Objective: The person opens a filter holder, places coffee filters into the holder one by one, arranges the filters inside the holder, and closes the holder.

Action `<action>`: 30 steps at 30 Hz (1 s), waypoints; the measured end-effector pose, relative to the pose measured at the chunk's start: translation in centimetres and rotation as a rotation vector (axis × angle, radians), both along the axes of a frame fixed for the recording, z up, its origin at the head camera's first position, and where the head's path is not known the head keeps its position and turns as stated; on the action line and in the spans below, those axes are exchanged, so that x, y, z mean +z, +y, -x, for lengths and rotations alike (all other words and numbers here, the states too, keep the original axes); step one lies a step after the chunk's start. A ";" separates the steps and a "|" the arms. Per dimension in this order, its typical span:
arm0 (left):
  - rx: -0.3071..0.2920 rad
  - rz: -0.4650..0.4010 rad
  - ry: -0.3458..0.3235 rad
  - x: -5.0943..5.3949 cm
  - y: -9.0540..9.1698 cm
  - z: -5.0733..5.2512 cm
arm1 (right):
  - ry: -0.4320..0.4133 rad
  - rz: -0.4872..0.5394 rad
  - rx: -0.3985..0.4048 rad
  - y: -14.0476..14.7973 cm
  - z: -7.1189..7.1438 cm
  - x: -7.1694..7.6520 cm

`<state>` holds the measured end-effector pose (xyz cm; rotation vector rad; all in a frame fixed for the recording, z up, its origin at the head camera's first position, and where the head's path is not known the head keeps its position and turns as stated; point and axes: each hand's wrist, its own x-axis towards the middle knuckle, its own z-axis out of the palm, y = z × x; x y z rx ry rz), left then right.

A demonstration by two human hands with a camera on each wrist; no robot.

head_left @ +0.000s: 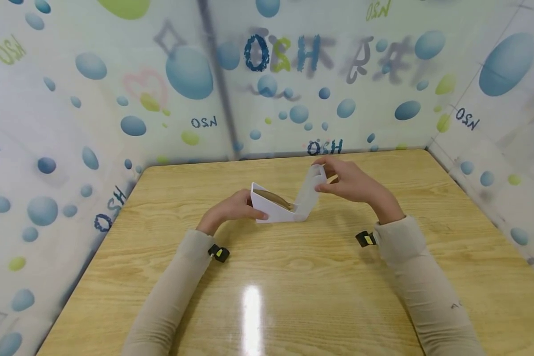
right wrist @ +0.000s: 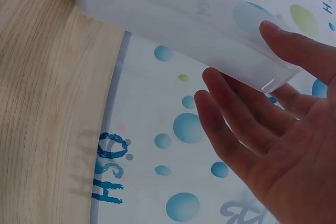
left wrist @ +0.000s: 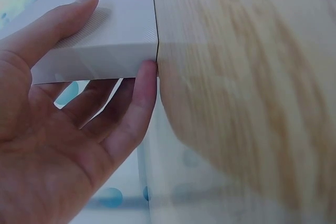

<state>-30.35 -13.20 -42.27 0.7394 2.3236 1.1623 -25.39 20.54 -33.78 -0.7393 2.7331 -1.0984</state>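
A white box (head_left: pixel 271 211) with a sloping open top stands on the table, slightly right of centre in the head view. Brown paper-like sheets (head_left: pixel 273 199) lie inside; their exact kind cannot be made out. My left hand (head_left: pixel 236 205) grips the box's left end, thumb on the near wall (left wrist: pixel 121 17) and fingers around the end. The translucent lid (head_left: pixel 308 193) is swung up at the box's right end. My right hand (head_left: pixel 351 182) holds the lid's upper end between thumb and fingers; the right wrist view shows the clear lid (right wrist: pixel 184 30) against that hand (right wrist: pixel 278 135).
The wooden table (head_left: pixel 293 287) extends around the box, with a bright light reflection near its front. A patterned curtain-like sheet (head_left: pixel 267 118) hangs behind and along both sides. Small black devices (head_left: pixel 220 253) sit at both wrists.
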 end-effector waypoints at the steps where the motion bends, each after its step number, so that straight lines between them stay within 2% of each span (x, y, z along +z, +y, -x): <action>1: 0.001 -0.002 -0.002 0.0 0.0 0.0 | 0.000 0.001 0.001 0.0 0.0 0.0; 11: -0.003 -0.006 -0.021 0.0 -0.1 -0.1 | -0.005 -0.001 -0.004 0.0 0.1 -0.2; 23: -0.007 0.000 -0.002 0.0 -0.1 -0.1 | -0.011 0.019 -0.008 -0.1 0.0 -0.4; 30: -0.009 -0.005 -0.021 0.2 -0.1 -0.1 | -0.018 0.030 0.009 -0.3 0.1 -0.3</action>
